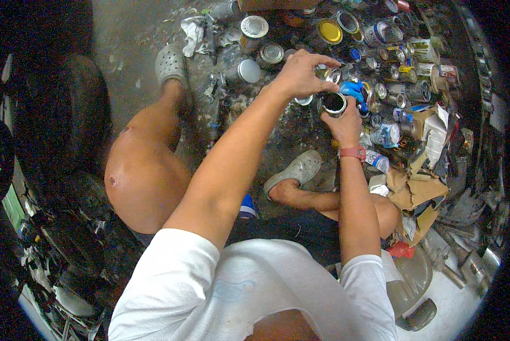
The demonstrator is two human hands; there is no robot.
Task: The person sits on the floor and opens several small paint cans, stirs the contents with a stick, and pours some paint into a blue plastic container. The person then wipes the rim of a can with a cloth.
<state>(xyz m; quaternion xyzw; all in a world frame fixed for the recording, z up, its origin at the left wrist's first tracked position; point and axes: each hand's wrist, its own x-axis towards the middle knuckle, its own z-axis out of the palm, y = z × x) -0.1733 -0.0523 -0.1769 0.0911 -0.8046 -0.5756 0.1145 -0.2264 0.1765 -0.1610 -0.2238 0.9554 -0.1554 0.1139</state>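
Observation:
My left hand (301, 75) reaches out with its thumb and fingers curved around a small metal can (329, 74). Just below it, my right hand (346, 124) grips an open metal can (333, 112), whose inside looks dark. The two cans are close together; whether they touch I cannot tell. A crumpled blue thing (353, 91), perhaps plastic or cloth, lies beside the can in my right hand. A red wristband (352, 152) is on my right wrist.
Many cans crowd the floor ahead and to the right, among them one with a yellow lid (330, 31) and one with a white lid (249, 71). Torn cardboard (420, 190) lies at the right. White crumpled scraps (193, 34) lie far left. A tyre (79, 108) stands at left.

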